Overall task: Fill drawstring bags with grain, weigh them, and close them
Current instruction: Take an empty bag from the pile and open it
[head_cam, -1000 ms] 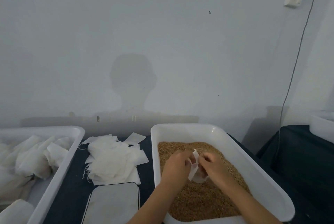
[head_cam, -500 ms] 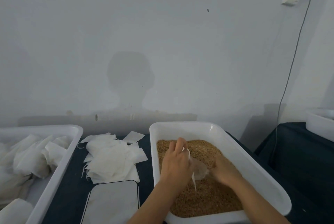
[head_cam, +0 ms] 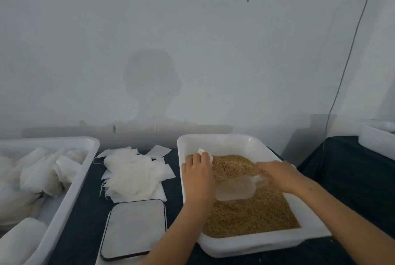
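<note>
Scoop lengthwise left-right, mouth left, over grain.

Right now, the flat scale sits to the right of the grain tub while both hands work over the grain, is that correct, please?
Not quite: the head view shows the flat scale to the left of the grain tub, in front of the pile of empty bags. The rest holds: the left hand and right hand both work over the grain.
</note>
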`<state>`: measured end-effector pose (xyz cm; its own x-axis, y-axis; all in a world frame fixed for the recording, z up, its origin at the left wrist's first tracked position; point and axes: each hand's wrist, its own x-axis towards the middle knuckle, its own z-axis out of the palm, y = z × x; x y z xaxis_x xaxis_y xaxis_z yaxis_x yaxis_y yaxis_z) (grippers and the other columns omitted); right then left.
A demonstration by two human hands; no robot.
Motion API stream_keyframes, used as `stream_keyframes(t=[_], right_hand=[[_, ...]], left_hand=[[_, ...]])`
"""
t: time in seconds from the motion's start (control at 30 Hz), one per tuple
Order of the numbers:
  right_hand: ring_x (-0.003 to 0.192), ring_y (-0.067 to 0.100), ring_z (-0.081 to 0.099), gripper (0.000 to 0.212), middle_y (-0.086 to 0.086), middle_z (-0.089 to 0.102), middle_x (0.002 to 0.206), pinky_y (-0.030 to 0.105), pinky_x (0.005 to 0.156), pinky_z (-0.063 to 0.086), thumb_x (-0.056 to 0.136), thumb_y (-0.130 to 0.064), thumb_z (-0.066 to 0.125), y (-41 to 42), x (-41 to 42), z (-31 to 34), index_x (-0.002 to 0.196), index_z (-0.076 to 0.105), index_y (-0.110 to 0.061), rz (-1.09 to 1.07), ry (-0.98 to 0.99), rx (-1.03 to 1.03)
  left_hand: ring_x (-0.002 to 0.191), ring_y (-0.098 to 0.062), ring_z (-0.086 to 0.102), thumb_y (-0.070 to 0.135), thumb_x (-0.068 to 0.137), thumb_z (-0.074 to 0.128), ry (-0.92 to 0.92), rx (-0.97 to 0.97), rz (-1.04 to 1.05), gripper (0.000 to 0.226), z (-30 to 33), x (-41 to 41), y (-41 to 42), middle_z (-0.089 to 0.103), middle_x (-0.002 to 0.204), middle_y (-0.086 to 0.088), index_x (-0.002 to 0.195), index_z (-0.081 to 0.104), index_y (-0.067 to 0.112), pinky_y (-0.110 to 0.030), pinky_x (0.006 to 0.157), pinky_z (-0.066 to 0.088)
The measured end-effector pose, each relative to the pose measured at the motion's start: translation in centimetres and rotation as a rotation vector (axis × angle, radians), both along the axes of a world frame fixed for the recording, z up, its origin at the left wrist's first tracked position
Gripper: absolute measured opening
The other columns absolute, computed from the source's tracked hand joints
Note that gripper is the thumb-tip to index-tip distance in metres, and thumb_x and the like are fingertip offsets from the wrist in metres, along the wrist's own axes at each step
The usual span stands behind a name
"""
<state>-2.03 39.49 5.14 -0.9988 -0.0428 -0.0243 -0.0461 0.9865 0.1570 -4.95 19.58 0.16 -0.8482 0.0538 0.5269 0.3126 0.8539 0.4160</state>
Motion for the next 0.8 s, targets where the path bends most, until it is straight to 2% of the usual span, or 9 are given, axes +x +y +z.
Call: stream_keyframes(t=[0.1, 0.17, 0.23, 0.3, 0.37, 0.5, 0.63, 0.7, 0.8], right_hand=[[0.074, 0.002, 0.052, 0.015, -0.014, 0.057, 0.088, 0.007, 0.055, 0.027, 0.092, -0.018, 0.056, 0.6, 0.3, 0.7, 0.090, 0.054, -0.033, 0.106, -0.065, 0.006], [0.071, -0.005, 0.051, 0.009, -0.016, 0.057, 0.086, 0.005, 0.058, 0.033, 0.093, -0.020, 0.055, 0.2, 0.1, -0.3, 0.098, 0.060, -0.026, 0.169, -0.082, -0.039], [0.075, -0.006, 0.053, 0.007, -0.016, 0.057, 0.088, 0.007, 0.067, 0.042, 0.094, -0.022, 0.055, -0.6, -0.2, -1.7, 0.098, 0.060, -0.024, 0.204, -0.102, -0.123], [0.086, 0.001, 0.057, 0.006, -0.013, 0.060, 0.095, 0.015, 0.079, 0.049, 0.094, -0.021, 0.055, -1.3, -0.3, -2.9, 0.094, 0.059, -0.026, 0.214, -0.131, -0.205], [0.092, 0.004, 0.058, 0.014, -0.012, 0.060, 0.098, 0.020, 0.083, 0.050, 0.094, -0.020, 0.056, -1.3, -0.2, -3.3, 0.087, 0.055, -0.032, 0.212, -0.162, -0.275], [0.094, 0.003, 0.053, 0.021, -0.013, 0.053, 0.101, 0.015, 0.075, 0.046, 0.091, -0.012, 0.056, 0.1, 0.8, -2.6, 0.086, 0.050, -0.032, 0.191, -0.265, -0.414], [0.088, 0.005, 0.053, 0.013, -0.007, 0.056, 0.096, 0.019, 0.078, 0.045, 0.088, -0.009, 0.060, 2.0, 1.9, -1.1, 0.089, 0.053, -0.020, 0.169, -0.300, -0.545], [0.078, -0.003, 0.055, 0.012, -0.012, 0.058, 0.086, 0.013, 0.070, 0.043, 0.088, -0.008, 0.059, 2.7, 2.6, 0.1, 0.090, 0.055, -0.018, 0.139, -0.309, -0.628], [0.073, -0.004, 0.055, 0.011, -0.012, 0.058, 0.080, 0.012, 0.067, 0.041, 0.091, -0.010, 0.057, 3.7, 3.3, 1.8, 0.089, 0.055, -0.020, 0.090, -0.286, -0.661]], left_hand=[[0.108, -0.017, 0.041, 0.014, 0.098, 0.039, 0.028, 0.024, 0.018, 0.027, 0.0, 0.0, -0.1, 0.049, 0.119, 0.002, 0.124, 0.043, 0.020, -0.027, 0.089, 0.030], [0.108, -0.017, 0.040, 0.016, 0.099, 0.039, 0.045, 0.033, -0.002, 0.027, -0.1, 0.0, -0.2, 0.048, 0.120, 0.003, 0.125, 0.043, 0.022, -0.027, 0.090, 0.029], [0.108, -0.017, 0.040, 0.022, 0.101, 0.037, 0.048, 0.045, -0.032, 0.024, -0.1, 0.0, -0.3, 0.049, 0.119, 0.003, 0.123, 0.046, 0.022, -0.027, 0.090, 0.030], [0.108, -0.017, 0.041, 0.026, 0.101, 0.037, 0.043, 0.035, -0.074, 0.023, -0.1, -0.1, -0.4, 0.050, 0.118, 0.004, 0.120, 0.050, 0.023, -0.025, 0.090, 0.031], [0.109, -0.017, 0.040, 0.021, 0.100, 0.041, 0.028, -0.011, -0.135, 0.023, -0.1, -0.4, -0.4, 0.050, 0.119, 0.005, 0.119, 0.052, 0.023, -0.024, 0.091, 0.033], [0.112, -0.018, 0.041, 0.007, 0.094, 0.050, -0.019, -0.048, -0.200, 0.028, 0.5, -1.3, -0.8, 0.047, 0.119, 0.000, 0.118, 0.052, 0.019, -0.026, 0.094, 0.037], [0.111, -0.023, 0.039, -0.011, 0.080, 0.051, -0.066, -0.155, -0.277, 0.044, 0.5, -2.2, -1.0, 0.044, 0.120, -0.004, 0.116, 0.052, 0.014, -0.027, 0.084, 0.036], [0.109, -0.022, 0.039, -0.013, 0.079, 0.050, -0.073, -0.187, -0.303, 0.043, 0.2, -2.7, -0.9, 0.045, 0.119, -0.004, 0.112, 0.055, 0.013, -0.025, 0.079, 0.032], [0.111, -0.018, 0.042, -0.003, 0.088, 0.054, -0.053, -0.186, -0.327, 0.029, -0.4, -3.3, -0.8, 0.050, 0.116, -0.001, 0.108, 0.062, 0.017, -0.022, 0.083, 0.036]])
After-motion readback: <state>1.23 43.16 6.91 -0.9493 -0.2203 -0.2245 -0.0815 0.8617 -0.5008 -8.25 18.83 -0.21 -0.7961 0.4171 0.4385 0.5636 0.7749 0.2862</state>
